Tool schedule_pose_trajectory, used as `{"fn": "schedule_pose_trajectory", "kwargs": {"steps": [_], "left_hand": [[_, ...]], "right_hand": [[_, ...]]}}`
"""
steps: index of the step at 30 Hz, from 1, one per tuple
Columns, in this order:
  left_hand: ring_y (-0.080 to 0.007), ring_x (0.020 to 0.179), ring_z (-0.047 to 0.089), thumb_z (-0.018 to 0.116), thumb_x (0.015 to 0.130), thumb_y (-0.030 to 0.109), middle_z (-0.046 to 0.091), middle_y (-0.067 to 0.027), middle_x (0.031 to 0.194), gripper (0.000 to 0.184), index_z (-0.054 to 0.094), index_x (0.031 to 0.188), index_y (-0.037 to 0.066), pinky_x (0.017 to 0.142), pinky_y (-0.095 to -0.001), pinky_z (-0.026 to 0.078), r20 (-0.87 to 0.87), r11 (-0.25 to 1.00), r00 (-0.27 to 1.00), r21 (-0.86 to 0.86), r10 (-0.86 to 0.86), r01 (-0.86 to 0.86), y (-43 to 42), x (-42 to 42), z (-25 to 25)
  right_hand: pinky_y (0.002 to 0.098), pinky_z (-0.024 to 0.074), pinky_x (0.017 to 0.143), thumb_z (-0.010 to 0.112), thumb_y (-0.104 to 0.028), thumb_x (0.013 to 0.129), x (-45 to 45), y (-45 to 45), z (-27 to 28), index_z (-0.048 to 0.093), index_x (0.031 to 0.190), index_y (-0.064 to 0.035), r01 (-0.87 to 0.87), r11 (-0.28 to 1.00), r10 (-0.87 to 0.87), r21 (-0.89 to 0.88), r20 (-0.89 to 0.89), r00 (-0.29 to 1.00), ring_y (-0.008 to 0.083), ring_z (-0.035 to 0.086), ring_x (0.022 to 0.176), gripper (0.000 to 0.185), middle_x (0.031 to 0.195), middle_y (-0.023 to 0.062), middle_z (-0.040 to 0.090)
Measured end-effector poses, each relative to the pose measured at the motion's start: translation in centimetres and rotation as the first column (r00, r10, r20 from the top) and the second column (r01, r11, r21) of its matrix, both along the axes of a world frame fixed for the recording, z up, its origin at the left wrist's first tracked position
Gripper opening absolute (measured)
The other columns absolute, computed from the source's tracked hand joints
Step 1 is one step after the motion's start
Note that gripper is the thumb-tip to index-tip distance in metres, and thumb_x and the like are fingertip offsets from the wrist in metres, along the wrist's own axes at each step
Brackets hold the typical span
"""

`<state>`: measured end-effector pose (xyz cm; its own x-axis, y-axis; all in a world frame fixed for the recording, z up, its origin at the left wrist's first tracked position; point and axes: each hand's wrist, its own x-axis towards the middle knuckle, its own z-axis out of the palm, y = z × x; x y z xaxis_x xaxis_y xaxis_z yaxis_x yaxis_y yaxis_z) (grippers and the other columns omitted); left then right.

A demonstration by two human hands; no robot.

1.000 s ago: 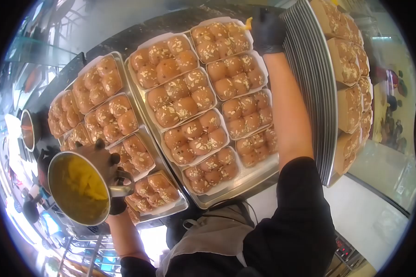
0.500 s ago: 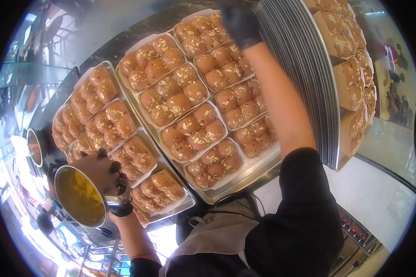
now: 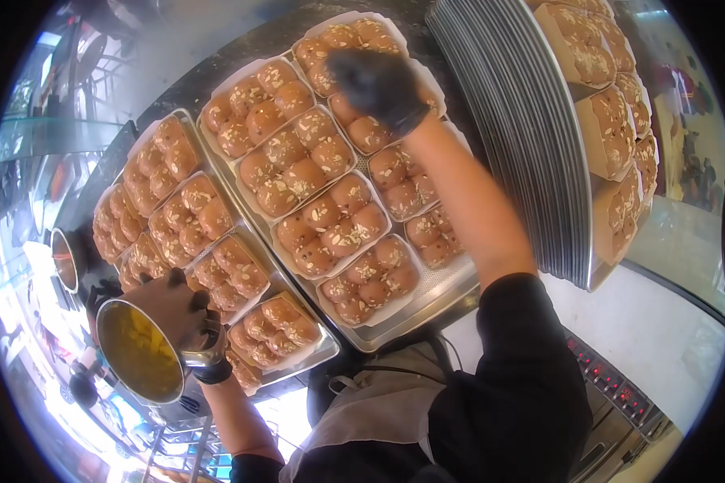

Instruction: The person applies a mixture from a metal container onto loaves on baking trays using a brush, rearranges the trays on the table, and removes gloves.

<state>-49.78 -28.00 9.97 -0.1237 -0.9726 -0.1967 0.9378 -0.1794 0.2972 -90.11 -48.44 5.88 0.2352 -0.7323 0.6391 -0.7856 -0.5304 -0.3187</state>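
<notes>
My left hand [image 3: 209,326], in a black glove, grips the handle of a steel jug [image 3: 184,354]. The jug is tilted so that its mouth faces me, and yellow chunks [image 3: 147,338] in liquid show inside. My right hand [image 3: 374,87], also gloved in black, is over the far buns [image 3: 370,135] on the middle tray. It is smeared by motion, so its fingers and anything in them do not show clearly. Around it are glossy brown buns [image 3: 286,165] topped with almond flakes, set in paper-lined cases on a metal tray [image 3: 379,334].
On the left a second tray [image 3: 328,352] carries more cased buns [image 3: 192,213]. A tall stack of metal trays [image 3: 511,137] stands to the right, with boxed buns [image 3: 606,133] beyond it. Another metal container [image 3: 63,259] is at far left. A control panel [image 3: 608,374] shows at lower right.
My right hand has swung left and towards me, from beside the tray stack to over the far buns. My left hand and the jug have barely shifted.
</notes>
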Motion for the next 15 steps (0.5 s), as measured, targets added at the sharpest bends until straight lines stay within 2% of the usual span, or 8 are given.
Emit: {"fn": "schedule_pose_trajectory", "kwargs": {"steps": [3,5,6,7,9,10,12,15], "left_hand": [[-0.0346,0.095,0.051,0.049,0.099,0.037,0.038,-0.0108,0.137,0.052,0.033,0.148,0.029,0.065,-0.0453,0.056,0.064,1.000,0.998,-0.017,-0.009,0.010,-0.2,-1.1,0.7],[-0.0213,0.089,0.043,0.050,0.096,0.023,0.038,-0.0131,0.133,0.060,0.030,0.153,0.021,0.071,-0.0254,0.044,-0.036,0.991,0.994,-0.093,-0.104,0.100,-0.8,-2.8,2.6],[-0.0213,0.089,0.043,0.050,0.096,0.023,0.038,-0.0131,0.133,0.060,0.030,0.153,0.021,0.071,-0.0254,0.044,-0.036,0.990,0.994,-0.095,-0.103,0.099,-0.5,-2.1,2.2],[-0.0283,0.095,0.048,0.050,0.097,0.030,0.040,-0.0120,0.134,0.056,0.031,0.149,0.022,0.072,-0.0357,0.050,-0.097,0.993,0.990,-0.065,-0.104,0.098,-0.1,-1.1,1.4],[-0.0353,0.102,0.052,0.051,0.098,0.037,0.041,-0.0109,0.135,0.052,0.031,0.145,0.022,0.073,-0.0460,0.055,-0.155,0.995,0.983,-0.036,-0.102,0.098,0.2,-0.4,0.8],[-0.0347,0.102,0.052,0.051,0.098,0.038,0.042,-0.0109,0.134,0.053,0.031,0.144,0.022,0.073,-0.0452,0.055,-0.164,0.996,0.983,-0.022,-0.086,0.083,0.2,-0.5,0.9],[-0.0341,0.102,0.052,0.051,0.098,0.039,0.044,-0.0109,0.133,0.053,0.030,0.144,0.021,0.073,-0.0444,0.055,-0.168,0.997,0.983,-0.010,-0.075,0.074,0.0,-0.5,0.9],[-0.0328,0.099,0.052,0.052,0.098,0.040,0.043,-0.0103,0.134,0.053,0.031,0.143,0.022,0.070,-0.0430,0.055,-0.153,0.990,0.978,-0.006,-0.141,0.142,-0.4,-0.5,1.0]], "right_hand": [[0.0328,0.0529,0.061,0.062,-0.029,0.095,2.1,0.1,-0.7,0.070,0.087,-0.0060,-0.126,0.980,0.038,0.153,0.478,0.877,0.0207,0.069,0.065,0.026,0.075,0.0103,0.070],[0.0334,0.0530,0.062,0.061,-0.033,0.096,-2.2,-2.5,-1.7,0.069,0.086,-0.0039,-0.078,0.933,-0.192,0.352,0.667,0.720,0.0184,0.069,0.064,0.032,0.074,0.0114,0.070],[0.0355,0.0539,0.065,0.057,-0.033,0.098,-3.7,-2.0,1.5,0.069,0.085,-0.0035,0.166,0.849,-0.419,0.501,0.447,0.790,0.0226,0.068,0.062,0.034,0.074,0.0140,0.069],[0.0355,0.0539,0.065,0.057,-0.033,0.098,-5.0,-2.5,1.2,0.069,0.085,-0.0035,0.165,0.851,-0.416,0.499,0.448,0.792,0.0226,0.068,0.062,0.034,0.074,0.0140,0.069],[0.0417,0.0520,0.056,0.055,-0.029,0.096,-7.0,-4.4,0.0,0.068,0.075,-0.0060,0.423,0.884,-0.427,0.199,-0.023,0.904,0.0323,0.063,0.053,0.034,0.064,0.0116,0.066],[0.0378,0.0542,0.066,0.054,-0.034,0.098,-5.3,-3.0,1.9,0.070,0.088,-0.0069,0.320,0.928,-0.309,0.191,-0.090,0.947,0.0277,0.067,0.062,0.033,0.075,0.0137,0.069],[0.0394,0.0540,0.067,0.055,-0.032,0.097,-2.5,-4.5,-2.0,0.071,0.089,-0.0102,-0.044,0.997,0.045,-0.070,0.013,0.999,0.0311,0.066,0.069,0.028,0.076,0.0114,0.069],[0.0365,0.0535,0.072,0.061,-0.027,0.092,1.6,-1.9,0.7,0.070,0.089,-0.0112,-0.126,0.967,0.068,0.222,0.256,0.964,0.0282,0.068,0.076,0.018,0.080,0.0083,0.071]]}}
